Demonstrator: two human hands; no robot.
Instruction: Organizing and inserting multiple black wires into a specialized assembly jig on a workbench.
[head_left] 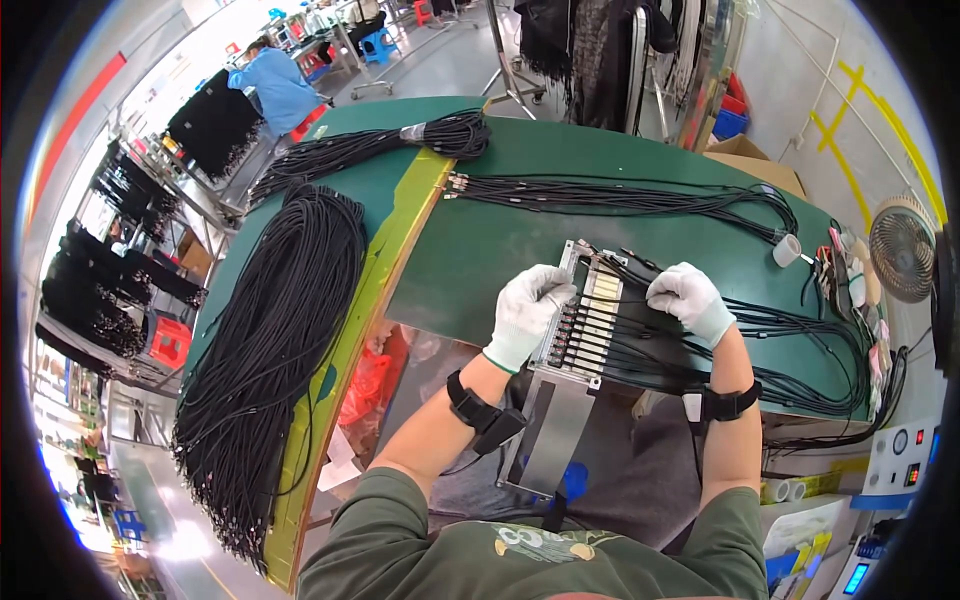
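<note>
A metal fixture (603, 290) with a row of slots lies at the table's near edge, several black cables (640, 352) set side by side in it. At its left side my left hand (527, 312), in a white glove, pinches the end of a thin black cable over the slots. My right hand (692, 300), gloved too, is right of the fixture with fingers curled together on what looks like the same cable; its fingertips partly hide it. The cable ends in the left fingers are too small to make out. Below the fixture hangs a grey metal plate (556, 425).
A large bundle of black cables (290, 290) lies left, beside a yellow-green strip (400, 230). More cable bundles (620, 195) lie across the green table (480, 265). A tape roll (787, 250) and a fan (902, 248) stand right. A person in blue (275, 85) sits far left.
</note>
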